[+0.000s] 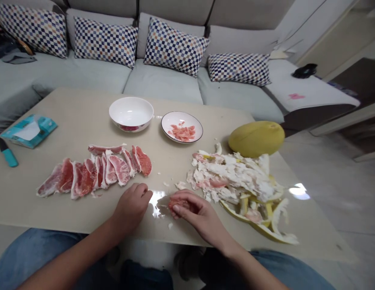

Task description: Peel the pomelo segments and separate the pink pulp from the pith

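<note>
My right hand (199, 213) holds a piece of red pomelo flesh (174, 204) between thumb and fingers, just above the table's near side. To its left, my left hand (131, 207) is closed with fingers curled; whatever it may hold is hidden. Beyond the left hand lies a row of pomelo segments (117, 169), some still in whitish membrane. Small pieces of peeled flesh (183, 132) rest on a dark-rimmed white plate (197, 123). Right of my right hand is a heap of white pith and membrane scraps (235, 177), with yellow peel strips (266, 231) at its near edge.
A white bowl (131, 110) stands left of the plate. One whole pomelo (256, 139) sits at the table's right. At the left are a teal tissue pack (44, 133) and a knife with a teal handle (9, 158). Behind the table (78, 104) is a cushioned sofa (163, 82).
</note>
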Demonstrator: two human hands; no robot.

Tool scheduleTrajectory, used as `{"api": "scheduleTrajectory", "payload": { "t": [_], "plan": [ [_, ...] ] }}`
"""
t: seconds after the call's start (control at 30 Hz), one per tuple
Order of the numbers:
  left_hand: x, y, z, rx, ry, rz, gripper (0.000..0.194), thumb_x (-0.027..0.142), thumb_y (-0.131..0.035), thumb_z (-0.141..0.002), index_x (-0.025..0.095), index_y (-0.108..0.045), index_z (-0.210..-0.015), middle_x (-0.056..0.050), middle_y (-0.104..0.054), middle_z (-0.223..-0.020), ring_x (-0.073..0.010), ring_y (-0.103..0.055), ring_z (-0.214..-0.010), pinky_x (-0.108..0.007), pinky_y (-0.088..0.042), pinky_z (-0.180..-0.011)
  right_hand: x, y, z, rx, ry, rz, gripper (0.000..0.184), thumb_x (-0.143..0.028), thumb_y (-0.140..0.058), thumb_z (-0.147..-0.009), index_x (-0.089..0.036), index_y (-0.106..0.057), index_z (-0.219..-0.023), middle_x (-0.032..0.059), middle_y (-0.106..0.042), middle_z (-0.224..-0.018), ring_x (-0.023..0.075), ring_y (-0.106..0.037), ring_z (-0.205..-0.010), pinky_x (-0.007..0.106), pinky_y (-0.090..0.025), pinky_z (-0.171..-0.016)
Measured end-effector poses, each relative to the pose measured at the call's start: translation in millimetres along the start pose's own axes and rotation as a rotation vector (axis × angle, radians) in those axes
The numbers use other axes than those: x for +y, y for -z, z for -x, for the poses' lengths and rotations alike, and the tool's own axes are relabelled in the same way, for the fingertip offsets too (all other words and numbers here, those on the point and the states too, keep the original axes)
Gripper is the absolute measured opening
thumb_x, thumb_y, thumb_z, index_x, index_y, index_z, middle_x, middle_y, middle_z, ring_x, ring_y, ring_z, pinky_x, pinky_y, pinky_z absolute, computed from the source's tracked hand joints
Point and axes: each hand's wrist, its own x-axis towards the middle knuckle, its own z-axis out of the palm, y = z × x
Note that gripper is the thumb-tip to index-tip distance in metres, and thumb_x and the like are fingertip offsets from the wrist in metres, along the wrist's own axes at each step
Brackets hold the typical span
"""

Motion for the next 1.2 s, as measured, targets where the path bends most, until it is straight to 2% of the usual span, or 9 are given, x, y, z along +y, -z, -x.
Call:
{"api": "scheduleTrajectory", "payload": {
  "t": [0.1,0.2,0.33,0.47,0.63,0.8,0.9,1.03,1.2],
  "plan": [
    [6.2,7.1,3.7,0.086,-0.036,0.069,0.018,0.023,-0.056,-0.087,0.017,-0.063,-0.103,-0.014,-0.059,-0.113,-0.0323,-0.049,-0.114,-0.054,-0.037,-0.100,-3.8,0.4,2.9,0.116,0.100,0.294,0.021,-0.030,-0.071,-0.080,-0.022,-0.068,-0.100,0.0057,-0.067,-0.099,0.0165,-0.065,-0.080,0.027,-0.053,-0.068],
    [19.7,17.2,8.1,0.024,-0.031,0.490,0.045,0.036,-0.069,-0.080,0.022,-0.055,-0.120,-0.012,-0.057,-0.122,-0.0274,-0.054,-0.111,-0.047,-0.043,-0.099,-5.5,-4.9,9.2,0.115,0.158,0.405,0.029,-0.027,-0.068,-0.082,-0.023,-0.063,-0.110,0.0056,-0.068,-0.097,0.0175,-0.065,-0.081,0.027,-0.053,-0.067],
    [35.1,23.4,7.8,-0.160,0.262,1.065,0.030,0.034,-0.073,-0.075,0.020,-0.061,-0.100,-0.005,-0.065,-0.097,-0.0188,-0.064,-0.088,-0.031,-0.054,-0.078,-9.2,-15.5,16.7,0.020,0.196,0.440,0.027,-0.022,-0.065,-0.083,-0.023,-0.062,-0.110,0.0058,-0.066,-0.100,0.0170,-0.064,-0.085,0.026,-0.054,-0.069],
    [37.6,22.9,4.4,-0.186,0.391,1.279,0.022,0.032,-0.073,-0.075,0.016,-0.062,-0.087,-0.002,-0.067,-0.079,-0.0153,-0.065,-0.075,-0.027,-0.052,-0.070,-14.5,-18.9,17.3,-0.027,0.107,0.298,0.022,-0.026,-0.062,-0.085,-0.023,-0.062,-0.107,0.0064,-0.063,-0.106,0.0146,-0.065,-0.080,0.024,-0.055,-0.064],
    [36.2,22.0,5.6,-0.145,0.416,1.252,0.027,0.034,-0.074,-0.074,0.016,-0.065,-0.092,-0.004,-0.066,-0.084,-0.0155,-0.065,-0.073,-0.030,-0.054,-0.069,-14.2,-14.5,14.6,0.026,0.121,0.276,0.021,-0.027,-0.064,-0.085,-0.022,-0.061,-0.106,0.0050,-0.064,-0.096,0.0125,-0.065,-0.069,0.022,-0.053,-0.057],
    [38.3,22.2,7.7,-0.048,0.340,1.060,0.022,0.035,-0.071,-0.077,0.016,-0.069,-0.088,-0.005,-0.062,-0.090,-0.0171,-0.063,-0.079,-0.029,-0.055,-0.070,-11.4,-4.2,13.9,0.152,0.558,0.577,0.025,-0.013,-0.060,-0.086,-0.023,-0.062,-0.109,0.0065,-0.060,-0.103,0.0126,-0.063,-0.076,0.025,-0.054,-0.067],
    [40.6,23.8,8.2,-0.035,0.324,0.978,0.018,0.032,-0.068,-0.079,0.017,-0.069,-0.088,-0.005,-0.061,-0.090,-0.0168,-0.062,-0.081,-0.028,-0.055,-0.071,-10.3,-0.7,14.5,0.150,0.687,0.733,0.027,-0.008,-0.062,-0.085,-0.023,-0.063,-0.107,0.0062,-0.062,-0.098,0.0155,-0.062,-0.085,0.027,-0.052,-0.073],
    [42.4,24.8,8.1,-0.049,0.311,0.979,0.016,0.031,-0.068,-0.079,0.017,-0.069,-0.087,-0.005,-0.061,-0.088,-0.0166,-0.061,-0.081,-0.027,-0.055,-0.070,-13.2,-5.1,16.8,0.117,0.643,0.720,0.020,-0.008,-0.057,-0.088,-0.021,-0.064,-0.101,0.0064,-0.062,-0.096,0.0163,-0.060,-0.089,0.027,-0.050,-0.076],
    [39.8,23.6,5.9,-0.047,0.341,1.025,0.021,0.034,-0.070,-0.077,0.015,-0.069,-0.086,-0.006,-0.061,-0.089,-0.0167,-0.061,-0.079,-0.028,-0.055,-0.069,-28.1,2.4,14.7,0.161,0.354,0.494,0.020,-0.026,-0.050,-0.094,-0.019,-0.059,-0.077,0.0035,-0.060,-0.079,0.0143,-0.059,-0.071,0.025,-0.048,-0.060]
  ]
}}
